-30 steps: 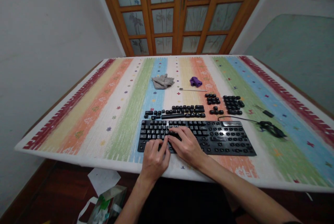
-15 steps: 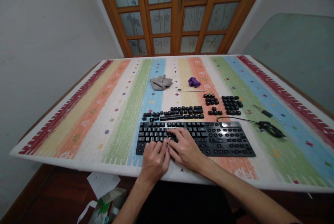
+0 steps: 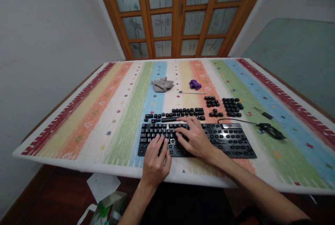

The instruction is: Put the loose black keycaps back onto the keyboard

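Head view: the keyboard (image 3: 229,142) is lying beneath the fingers. The left hand (image 3: 155,162) is resting on it, fingers parted, empty; the right hand (image 3: 195,137) is arching, its pinch and hold unclear.

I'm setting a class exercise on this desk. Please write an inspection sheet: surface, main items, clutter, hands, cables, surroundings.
Surface: striped tablecloth, spread flat.
Main items: black keyboard, its right end without caps, keycaps fitted on part of its left; loose keycaps grouped beyond its far edge.
Clutter: crumpled grey cloth, purple cloth, thin stick with a small head, small dark-handled wire tool.
Hands: left hand open at the keyboard's near side; right hand open over its middle; nothing seen held; exact fingertip contact unclear.
Cables: black cable, bundled right of the keyboard.
Surroundings: glazed wooden doors beyond; bag below the near edge, left.
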A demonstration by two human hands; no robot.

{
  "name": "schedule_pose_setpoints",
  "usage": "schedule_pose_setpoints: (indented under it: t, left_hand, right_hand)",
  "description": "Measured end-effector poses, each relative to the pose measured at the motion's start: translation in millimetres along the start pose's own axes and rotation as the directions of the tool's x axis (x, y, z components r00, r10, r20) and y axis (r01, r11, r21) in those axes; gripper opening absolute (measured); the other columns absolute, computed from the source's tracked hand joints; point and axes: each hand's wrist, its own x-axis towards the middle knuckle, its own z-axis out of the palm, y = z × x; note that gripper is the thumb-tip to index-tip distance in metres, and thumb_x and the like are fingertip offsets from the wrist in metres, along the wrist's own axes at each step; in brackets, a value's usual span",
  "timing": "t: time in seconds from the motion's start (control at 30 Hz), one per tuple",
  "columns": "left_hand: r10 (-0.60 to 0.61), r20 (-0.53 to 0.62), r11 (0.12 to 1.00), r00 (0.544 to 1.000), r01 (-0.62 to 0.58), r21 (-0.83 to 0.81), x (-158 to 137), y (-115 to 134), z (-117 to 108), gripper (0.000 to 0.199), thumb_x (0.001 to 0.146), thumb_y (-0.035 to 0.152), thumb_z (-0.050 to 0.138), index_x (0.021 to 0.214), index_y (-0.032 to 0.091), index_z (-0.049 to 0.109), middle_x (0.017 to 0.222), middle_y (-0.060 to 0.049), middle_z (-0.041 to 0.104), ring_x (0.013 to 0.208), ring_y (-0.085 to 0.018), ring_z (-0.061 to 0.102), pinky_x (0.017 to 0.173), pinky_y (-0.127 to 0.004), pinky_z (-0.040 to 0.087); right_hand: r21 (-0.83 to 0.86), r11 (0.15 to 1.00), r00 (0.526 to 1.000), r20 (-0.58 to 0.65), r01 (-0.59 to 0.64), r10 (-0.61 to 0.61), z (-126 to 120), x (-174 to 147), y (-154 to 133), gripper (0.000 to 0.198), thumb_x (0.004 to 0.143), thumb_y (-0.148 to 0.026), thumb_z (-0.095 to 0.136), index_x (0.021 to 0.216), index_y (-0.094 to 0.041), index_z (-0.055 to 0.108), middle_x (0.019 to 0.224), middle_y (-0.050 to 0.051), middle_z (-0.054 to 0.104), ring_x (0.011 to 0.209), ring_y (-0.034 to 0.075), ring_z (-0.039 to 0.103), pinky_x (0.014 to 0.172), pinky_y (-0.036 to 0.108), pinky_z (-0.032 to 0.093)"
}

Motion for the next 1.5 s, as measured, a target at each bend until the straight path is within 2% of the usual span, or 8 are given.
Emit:
schedule_pose_setpoints:
  t: [0.07,0.2,0.3,0.43,0.67,0.9,1.2,1.5]
  left_hand:
    - [0.012,0.048,1.000,0.999,-0.013,0.005,-0.2,-1.2,2.0,0.040,0.090,0.009,0.057,0.130,0.006,0.057,0.135,-0.018,0.059,0.134,-0.032,0.049,0.108,-0.050,0.046]
    - [0.035,0.095,0.999,0.995,-0.038,0.032,-1.5,-3.4,6.5,0.036,0.094,0.014,0.054,0.130,0.006,0.058,0.133,-0.016,0.063,0.132,-0.032,0.053,0.107,-0.050,0.049]
    - [0.037,0.106,0.997,0.994,-0.044,0.063,-2.1,-4.1,7.2,0.033,0.095,0.014,0.053,0.126,0.005,0.061,0.132,-0.015,0.064,0.130,-0.032,0.055,0.104,-0.049,0.052]
    - [0.039,0.110,0.995,0.993,-0.048,0.083,-0.7,-4.9,6.4,0.032,0.097,0.016,0.051,0.125,0.005,0.062,0.130,-0.015,0.065,0.126,-0.031,0.059,0.102,-0.048,0.054]
    - [0.051,0.099,0.996,0.994,-0.058,0.065,-0.9,-6.3,6.1,0.034,0.096,0.017,0.051,0.128,0.007,0.060,0.131,-0.015,0.065,0.126,-0.030,0.058,0.102,-0.049,0.055]
    - [-0.014,-0.014,1.000,1.000,0.014,0.010,-7.1,-2.8,2.0,0.031,0.091,0.011,0.058,0.122,0.007,0.063,0.121,-0.016,0.069,0.120,-0.028,0.062,0.099,-0.044,0.057]
    - [-0.019,-0.006,0.999,1.000,0.020,0.026,-2.9,-2.9,4.2,0.028,0.090,0.010,0.058,0.118,0.010,0.065,0.110,-0.013,0.072,0.109,-0.025,0.066,0.097,-0.044,0.057]
    - [-0.015,0.044,1.000,0.999,0.014,0.021,-1.4,-1.4,0.2,0.030,0.090,0.012,0.058,0.119,0.010,0.067,0.114,-0.015,0.068,0.110,-0.027,0.062,0.099,-0.045,0.054]
  right_hand:
    - [-0.040,0.999,1.000,-0.006,-0.013,0.013,-7.0,12.2,15.7,0.015,0.091,-0.019,0.058,0.091,-0.017,0.073,0.120,0.013,0.060,0.110,0.030,0.048,0.094,0.050,0.045]
    - [-0.090,0.996,0.999,0.034,-0.025,0.028,-8.3,36.5,50.8,0.016,0.091,-0.020,0.059,0.086,-0.018,0.074,0.113,0.013,0.062,0.105,0.029,0.049,0.092,0.048,0.045]
    - [-0.116,0.993,0.995,0.095,-0.017,0.028,1.9,51.2,72.1,0.016,0.090,-0.021,0.060,0.085,-0.019,0.075,0.111,0.013,0.062,0.105,0.029,0.049,0.091,0.046,0.044]
    - [-0.147,0.988,0.979,0.191,-0.048,0.076,19.9,65.1,86.3,0.018,0.090,-0.024,0.061,0.088,-0.019,0.077,0.111,0.013,0.063,0.107,0.030,0.049,0.091,0.045,0.043]
    - [-0.205,0.975,0.945,0.292,-0.089,0.148,38.1,78.5,93.6,0.021,0.091,-0.029,0.060,0.092,-0.019,0.079,0.114,0.013,0.063,0.111,0.030,0.048,0.094,0.045,0.040]
    - [-0.217,0.971,0.934,0.316,-0.100,0.167,42.5,79.7,95.9,0.022,0.092,-0.029,0.059,0.093,-0.019,0.078,0.114,0.013,0.063,0.109,0.030,0.047,0.093,0.043,0.039]
    - [-0.211,0.974,0.938,0.313,-0.083,0.148,40.4,79.5,95.6,0.021,0.092,-0.030,0.060,0.091,-0.018,0.077,0.113,0.013,0.063,0.110,0.030,0.047,0.093,0.044,0.039]
    - [-0.193,0.981,0.954,0.286,-0.033,0.088,42.9,78.9,97.0,0.019,0.092,-0.026,0.060,0.090,-0.018,0.076,0.111,0.013,0.063,0.106,0.029,0.048,0.089,0.044,0.041]
